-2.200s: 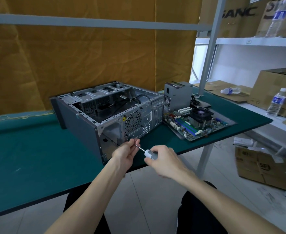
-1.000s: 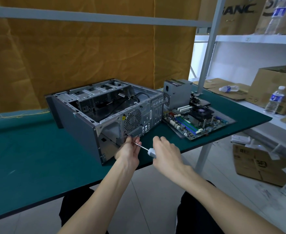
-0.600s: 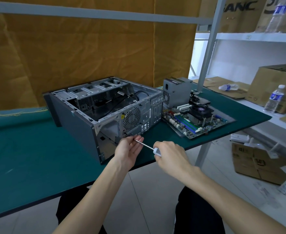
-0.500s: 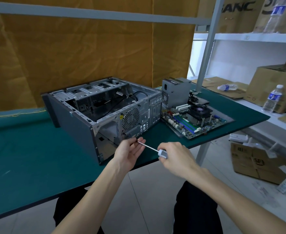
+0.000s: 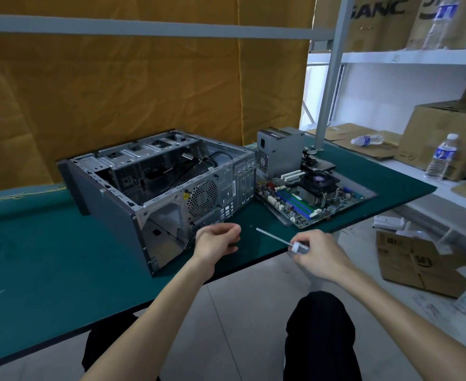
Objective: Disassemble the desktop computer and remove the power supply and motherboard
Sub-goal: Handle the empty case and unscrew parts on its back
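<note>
Right hand [image 5: 315,255] is wrapped around the screwdriver [image 5: 281,241] handle, shaft pointing toward 10 o'clock, tip in free air above the table [image 5: 47,265] and touching nothing. Left hand [image 5: 216,240] at 9 o'clock of the tip, fingers curled in; likely pinching a small screw, but nothing is visible in it, so can't confirm. Both hands are just off the case [image 5: 155,188], which sits at 11 o'clock of the left hand, lying on its side with the top open and the bay empty apart from loose cables. Power supply [image 5: 279,151] stands upright at 1 o'clock of the case's rear corner, touching or just beside it. Motherboard [image 5: 308,195] lies flat at 3 o'clock of the case, hard by the table's near edge. Judging from that, both target parts are already out and the job is near done. Risks: if there is a screw in the left hand, it's over the table edge and a slack pinch drops it to the floor. The bare tip swings close to the board, so a careless sweep toward 1 o'clock could scratch traces or knock a component. An elbow nudge could tip the board off that edge. The case's raw sheet-metal lip is close to the left knuckles, so cut hazard.
</note>
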`<state>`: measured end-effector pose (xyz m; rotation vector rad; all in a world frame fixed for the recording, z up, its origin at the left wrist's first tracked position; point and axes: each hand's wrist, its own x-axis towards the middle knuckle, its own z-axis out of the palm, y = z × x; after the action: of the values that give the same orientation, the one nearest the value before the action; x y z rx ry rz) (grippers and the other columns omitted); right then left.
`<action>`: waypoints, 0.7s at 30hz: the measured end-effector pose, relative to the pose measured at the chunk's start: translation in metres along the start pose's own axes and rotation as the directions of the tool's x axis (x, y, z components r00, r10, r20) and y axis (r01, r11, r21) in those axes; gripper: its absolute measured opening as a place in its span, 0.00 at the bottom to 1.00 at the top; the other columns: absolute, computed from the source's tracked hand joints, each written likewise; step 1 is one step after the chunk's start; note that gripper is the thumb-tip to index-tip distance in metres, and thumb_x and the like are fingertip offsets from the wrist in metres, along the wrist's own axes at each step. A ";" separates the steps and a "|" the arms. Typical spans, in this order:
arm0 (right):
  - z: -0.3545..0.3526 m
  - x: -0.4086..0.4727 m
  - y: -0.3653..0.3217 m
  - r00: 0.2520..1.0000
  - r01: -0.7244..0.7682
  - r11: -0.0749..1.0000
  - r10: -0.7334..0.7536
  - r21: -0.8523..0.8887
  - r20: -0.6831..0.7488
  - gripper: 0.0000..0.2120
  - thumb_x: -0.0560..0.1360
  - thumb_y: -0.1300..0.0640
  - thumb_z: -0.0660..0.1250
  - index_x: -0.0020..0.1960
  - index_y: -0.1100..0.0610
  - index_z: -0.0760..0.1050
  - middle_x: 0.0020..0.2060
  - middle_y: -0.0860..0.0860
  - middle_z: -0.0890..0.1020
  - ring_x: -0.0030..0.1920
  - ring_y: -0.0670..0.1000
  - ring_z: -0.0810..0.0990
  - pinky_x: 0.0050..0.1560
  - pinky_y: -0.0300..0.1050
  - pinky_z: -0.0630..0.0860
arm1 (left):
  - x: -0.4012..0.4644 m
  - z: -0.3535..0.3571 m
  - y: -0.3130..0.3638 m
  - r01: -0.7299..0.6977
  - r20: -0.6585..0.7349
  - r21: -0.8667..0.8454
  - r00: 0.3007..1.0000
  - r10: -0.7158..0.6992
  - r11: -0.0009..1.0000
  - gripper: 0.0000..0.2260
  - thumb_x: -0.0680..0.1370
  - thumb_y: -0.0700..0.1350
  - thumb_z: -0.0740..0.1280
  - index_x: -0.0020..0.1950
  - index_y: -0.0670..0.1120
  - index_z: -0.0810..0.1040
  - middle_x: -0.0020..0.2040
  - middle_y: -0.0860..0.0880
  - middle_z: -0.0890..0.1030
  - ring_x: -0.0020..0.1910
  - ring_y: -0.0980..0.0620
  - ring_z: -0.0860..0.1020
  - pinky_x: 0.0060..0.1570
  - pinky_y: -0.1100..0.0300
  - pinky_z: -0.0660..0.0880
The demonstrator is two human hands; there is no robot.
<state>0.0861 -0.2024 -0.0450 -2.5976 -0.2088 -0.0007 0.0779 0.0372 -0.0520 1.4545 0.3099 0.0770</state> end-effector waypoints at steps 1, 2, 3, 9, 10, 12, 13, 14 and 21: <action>0.002 0.003 0.004 1.000 -0.022 0.998 0.024 0.064 -0.021 0.06 0.73 0.57 0.72 0.40 0.47 0.79 0.34 0.47 0.82 0.36 0.50 0.80 0.35 0.45 0.71 | 0.002 0.004 -0.001 -0.080 0.004 0.147 0.997 0.080 0.986 0.01 0.77 0.41 0.75 0.47 0.44 0.86 0.44 0.46 0.86 0.42 0.53 0.83 0.36 0.63 0.80; 0.004 0.006 0.007 0.997 -0.048 0.992 0.055 0.116 -0.059 0.05 0.74 0.55 0.73 0.41 0.48 0.78 0.33 0.47 0.81 0.34 0.49 0.79 0.33 0.44 0.69 | 0.004 0.011 -0.003 -0.160 0.035 0.281 0.987 0.157 0.946 0.01 0.77 0.42 0.75 0.47 0.45 0.87 0.43 0.48 0.86 0.41 0.53 0.83 0.36 0.63 0.80; 0.005 0.011 0.009 0.989 -0.074 0.987 0.091 0.144 -0.116 0.05 0.74 0.54 0.73 0.41 0.48 0.77 0.32 0.46 0.80 0.31 0.47 0.77 0.30 0.41 0.67 | 0.007 0.018 -0.003 -0.228 0.077 0.385 0.974 0.215 0.894 0.01 0.77 0.42 0.75 0.47 0.47 0.87 0.41 0.50 0.86 0.40 0.55 0.83 0.37 0.63 0.80; -0.017 0.065 0.026 0.902 -0.158 0.980 0.192 0.119 -0.386 0.09 0.77 0.45 0.70 0.50 0.50 0.77 0.32 0.43 0.79 0.31 0.45 0.76 0.28 0.41 0.64 | 0.041 0.066 -0.001 -0.432 0.165 0.545 0.895 0.414 0.719 0.01 0.78 0.45 0.74 0.47 0.49 0.84 0.41 0.56 0.83 0.42 0.60 0.81 0.43 0.67 0.77; -0.025 0.077 0.033 0.887 -0.172 0.976 0.212 0.133 -0.411 0.12 0.78 0.44 0.70 0.53 0.52 0.78 0.34 0.44 0.80 0.32 0.46 0.77 0.29 0.42 0.65 | 0.050 0.074 0.000 -0.463 0.173 0.541 0.878 0.446 0.702 0.01 0.79 0.45 0.73 0.48 0.49 0.83 0.42 0.56 0.83 0.43 0.61 0.80 0.43 0.70 0.76; -0.043 0.103 0.047 0.858 -0.207 0.973 0.229 0.099 -0.460 0.19 0.77 0.41 0.70 0.57 0.55 0.79 0.45 0.49 0.82 0.39 0.52 0.79 0.35 0.44 0.67 | 0.070 0.092 0.003 -0.492 0.179 0.531 0.861 0.476 0.690 0.01 0.80 0.45 0.71 0.49 0.49 0.81 0.43 0.57 0.81 0.45 0.63 0.78 0.44 0.72 0.74; -0.051 0.115 0.051 0.857 -0.235 0.971 0.230 0.047 -0.462 0.24 0.75 0.37 0.70 0.58 0.56 0.78 0.52 0.52 0.81 0.43 0.55 0.80 0.37 0.45 0.69 | 0.080 0.101 0.003 -0.494 0.183 0.541 0.859 0.478 0.681 0.01 0.80 0.44 0.70 0.49 0.49 0.80 0.44 0.57 0.80 0.45 0.62 0.78 0.43 0.71 0.74; -0.059 0.125 0.054 0.859 -0.269 0.963 0.233 -0.016 -0.456 0.29 0.73 0.32 0.69 0.56 0.57 0.77 0.55 0.54 0.78 0.43 0.56 0.80 0.38 0.46 0.72 | 0.087 0.109 0.001 -0.489 0.186 0.568 0.860 0.476 0.662 0.01 0.81 0.44 0.70 0.49 0.48 0.80 0.44 0.56 0.80 0.44 0.60 0.78 0.42 0.69 0.73; -0.086 0.156 0.076 0.921 -0.338 0.915 0.275 -0.218 -0.275 0.64 0.58 0.15 0.63 0.78 0.57 0.53 0.72 0.61 0.69 0.58 0.60 0.80 0.42 0.51 0.76 | 0.109 0.123 -0.023 -0.409 0.043 0.644 0.863 0.503 0.647 0.05 0.82 0.41 0.67 0.47 0.50 0.76 0.47 0.55 0.75 0.46 0.60 0.73 0.46 0.64 0.68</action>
<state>0.2553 -0.2877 -0.0034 -2.8336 0.3138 -0.2436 0.2106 -0.0585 -0.0821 2.2002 0.0597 0.5397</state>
